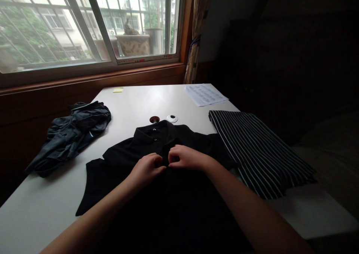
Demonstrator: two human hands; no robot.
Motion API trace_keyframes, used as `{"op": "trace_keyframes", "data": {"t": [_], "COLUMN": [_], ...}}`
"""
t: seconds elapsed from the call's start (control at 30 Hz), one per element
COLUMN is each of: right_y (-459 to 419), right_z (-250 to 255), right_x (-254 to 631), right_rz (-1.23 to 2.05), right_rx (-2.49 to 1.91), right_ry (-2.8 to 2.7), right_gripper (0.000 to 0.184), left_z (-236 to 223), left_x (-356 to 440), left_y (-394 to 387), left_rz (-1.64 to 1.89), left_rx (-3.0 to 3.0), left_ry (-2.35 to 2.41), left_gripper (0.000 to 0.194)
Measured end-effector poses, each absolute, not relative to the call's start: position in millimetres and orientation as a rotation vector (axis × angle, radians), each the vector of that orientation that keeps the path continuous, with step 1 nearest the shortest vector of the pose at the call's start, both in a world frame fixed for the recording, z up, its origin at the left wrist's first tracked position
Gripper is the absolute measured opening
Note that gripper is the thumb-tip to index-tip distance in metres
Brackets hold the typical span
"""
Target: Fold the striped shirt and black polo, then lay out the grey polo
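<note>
A black short-sleeved polo shirt (120, 153) lies spread front up on the white table (134, 100), its collar towards the window. My left hand (148, 167) pinches the shirt's front at the placket, thumb and fingers together. Close beside it, my right hand (182, 157) grips the other side of the placket with curled fingers. The two hands almost meet at the middle of the shirt front. Pale buttons show on the placket above them. Whatever lies between the fingertips is too dark and small to make out.
A rumpled dark garment (73, 130) lies at the left edge. On the right, a folded black cloth with white stripes (258, 149) overlaps a sleeve. Further back are printed papers (206, 94), a yellow note (118, 90), a table hole (154, 119) and a white round cap (172, 118).
</note>
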State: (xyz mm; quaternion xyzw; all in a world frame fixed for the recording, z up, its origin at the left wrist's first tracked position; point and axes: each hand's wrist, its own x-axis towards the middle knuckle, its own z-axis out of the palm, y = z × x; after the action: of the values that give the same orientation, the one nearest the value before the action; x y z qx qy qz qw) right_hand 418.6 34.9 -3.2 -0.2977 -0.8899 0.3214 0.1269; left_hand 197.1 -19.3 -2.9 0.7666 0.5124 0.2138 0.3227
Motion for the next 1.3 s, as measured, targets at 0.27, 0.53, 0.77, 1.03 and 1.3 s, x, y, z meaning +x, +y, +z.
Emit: {"op": "trace_keyframes", "data": {"t": [0.27,0.53,0.77,1.03,1.3], "right_y": [30.0,20.5,22.3,30.2,30.1], "right_z": [-1.8,5.9,6.8,3.9,1.7], "right_x": [419.5,410.6,411.4,417.1,416.0], "right_rz": [0.981,0.977,1.441,1.776,1.813], "right_rx": [-0.936,-1.19,-1.227,-1.114,-1.129], "right_ry": [-2.397,-2.463,-2.159,-1.924,-1.871], "right_gripper": [0.026,0.019,0.021,0.03,0.031], "left_z": [-9.8,-1.2,5.7,10.7,9.4], "left_x": [199.8,198.2,201.4,196.4,194.5], "left_y": [-20.1,-19.4,-21.8,-17.3,-18.0], "left_rz": [0.643,0.626,0.661,0.603,0.573], "left_rx": [1.96,1.716,1.318,1.202,1.257], "left_ry": [1.344,1.303,1.216,1.179,1.182], "left_gripper": [0.026,0.026,0.033,0.032,0.029]}}
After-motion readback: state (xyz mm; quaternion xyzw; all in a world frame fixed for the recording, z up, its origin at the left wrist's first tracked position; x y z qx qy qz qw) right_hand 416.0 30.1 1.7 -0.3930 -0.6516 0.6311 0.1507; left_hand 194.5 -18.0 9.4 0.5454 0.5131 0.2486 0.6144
